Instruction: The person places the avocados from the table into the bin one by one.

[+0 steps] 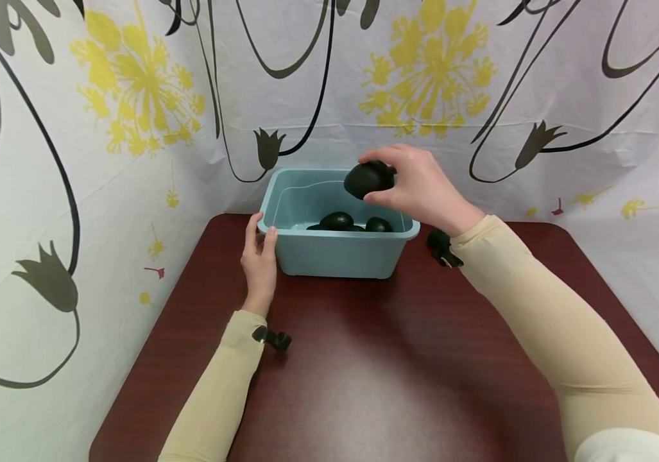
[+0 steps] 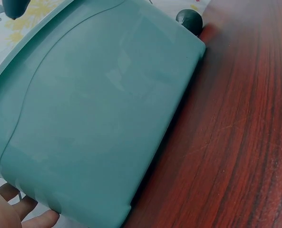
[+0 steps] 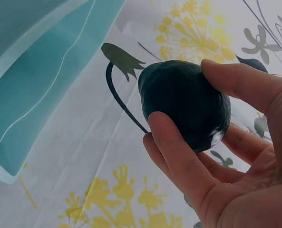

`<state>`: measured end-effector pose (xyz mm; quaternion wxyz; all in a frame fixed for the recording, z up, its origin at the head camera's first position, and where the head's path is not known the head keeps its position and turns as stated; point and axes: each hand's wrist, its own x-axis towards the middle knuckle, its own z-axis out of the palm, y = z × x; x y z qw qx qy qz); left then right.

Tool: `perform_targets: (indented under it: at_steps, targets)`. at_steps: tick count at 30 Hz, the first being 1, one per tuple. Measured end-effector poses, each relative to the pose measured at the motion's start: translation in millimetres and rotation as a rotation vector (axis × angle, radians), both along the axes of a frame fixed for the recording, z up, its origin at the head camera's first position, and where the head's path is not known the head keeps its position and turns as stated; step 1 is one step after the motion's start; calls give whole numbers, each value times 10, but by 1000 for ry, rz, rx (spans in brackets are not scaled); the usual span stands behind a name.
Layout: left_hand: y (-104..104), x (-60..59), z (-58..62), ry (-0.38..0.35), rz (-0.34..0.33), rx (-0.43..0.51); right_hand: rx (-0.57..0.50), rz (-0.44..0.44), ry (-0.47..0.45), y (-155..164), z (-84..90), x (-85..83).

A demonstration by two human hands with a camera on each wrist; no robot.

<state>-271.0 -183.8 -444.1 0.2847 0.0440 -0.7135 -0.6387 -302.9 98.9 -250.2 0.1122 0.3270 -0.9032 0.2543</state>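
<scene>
Head view. Your right hand [image 1: 421, 186] is curled round a dark stone [image 1: 368, 179], fingers over its top and thumb under, holding it above the right rear part of the tub [image 1: 335, 253]. The tub is pale blue-green and stands on the tabletop [image 1: 375, 372] near its back edge. Inside it: more stones [image 1: 337, 221], dark, lying on the bottom, how many you cannot tell. Your left hand [image 1: 260, 256] lies against the tub's left front corner, fingers fairly straight, thumb on the rim; it grips nothing. Both sleeves are beige. Behind the tabletop: a curtain [image 1: 133, 96], white with yellow flowers and black stems.

Left wrist view. The tub's outer wall [image 2: 98, 109] fills most of the picture. Fingertips [image 2: 29, 213] of your left hand show at the lower left, beside the tub's corner; contact cannot be made out here. Reddish wood-grain tabletop [image 2: 240, 142] at right.

Right wrist view. The stone [image 3: 186, 104] sits between thumb on top and fingers [image 3: 179, 152] wrapped below, palm partly open behind it; it is smooth, rounded, dark green-black. The tub's rim [image 3: 41, 85] shows at upper left, apart from the stone. The curtain [image 3: 107, 156] fills the background.
</scene>
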Motion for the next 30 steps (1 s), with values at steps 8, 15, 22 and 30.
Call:
perform_targets:
  at_steps: [8,15,22,30]
  targets:
    - [-12,-18,-13,-7,10,-8,63,40,-35,-189,14,-99]
    - [-11,-4,-6,-10,8,-10,70,74,-55,-359,-41,-178]
    - [-29,-17,-35,-4,-2,-5,137,100,-71,-509,-112,-235]
    - [-118,-226,-269,-2,-7,-4,164,121,-108,-612,-182,-324]
